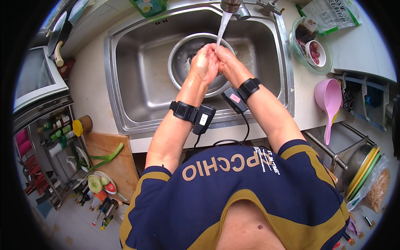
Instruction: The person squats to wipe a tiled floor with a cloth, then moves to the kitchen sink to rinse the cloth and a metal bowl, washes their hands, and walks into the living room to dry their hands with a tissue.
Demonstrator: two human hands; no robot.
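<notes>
My left hand (202, 65) and my right hand (226, 58) meet, cupped together, over a round metal bowl (176, 77) in a stainless steel sink (147, 84). From the faucet (231, 5), a stream of water (222, 28) runs down onto the fingers. Wet dark material (191, 57) shows in the bowl beside my left hand, too covered to identify. The inner fingers overlap, so whether anything lies between them is hidden.
On the right, a pale green basin (327, 67) holds a white bowl of grapes (315, 53); a pink ladle (327, 93) lies below. A cutting board (109, 156) with green stalks (107, 156) is at left. Cables run from both wrist devices.
</notes>
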